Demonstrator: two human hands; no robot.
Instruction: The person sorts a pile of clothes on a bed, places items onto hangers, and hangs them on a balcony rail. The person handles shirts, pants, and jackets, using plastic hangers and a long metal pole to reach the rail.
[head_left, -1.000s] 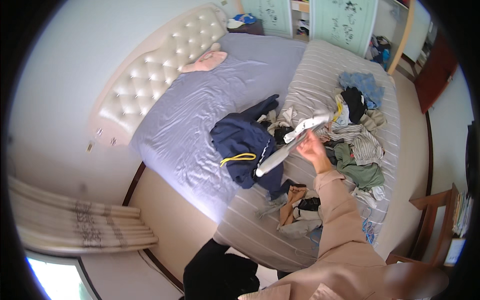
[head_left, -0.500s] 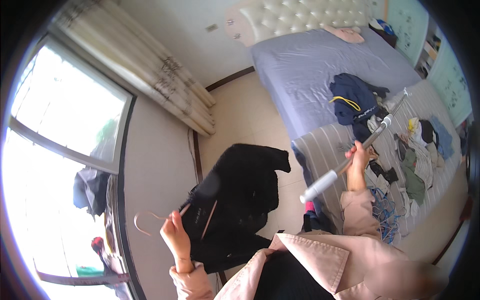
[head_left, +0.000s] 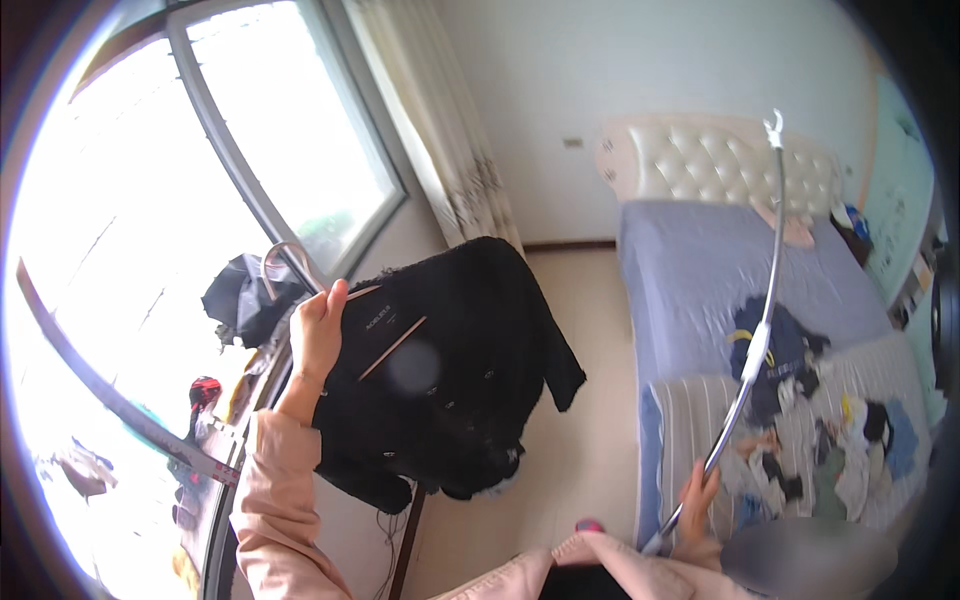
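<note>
My left hand [head_left: 318, 325] is closed round the neck of a rose-gold clothes hanger [head_left: 394, 347], with its hook sticking up above my fist. From that hanger spreads a black fuzzy jacket or cardigan [head_left: 465, 345], its sleeves hanging down. In my right hand [head_left: 697, 498], low on the right, is a long telescopic clothes pole [head_left: 757, 350]. It stands nearly upright, its white forked tip [head_left: 773, 128] high above the bed and its lower end near my lap.
A bright window [head_left: 270, 110] fills the left, with a dark cloth [head_left: 248, 298] and other laundry beyond its frame. A curtain [head_left: 440, 130] hangs beside it. On the right stands a bed [head_left: 668, 255] with a tufted headboard and heaped clothes [head_left: 835, 450].
The view has turned toward the window. My left hand has raised the hanger and black garment up beside the window frame. The pole has swung from slanted to nearly upright.
</note>
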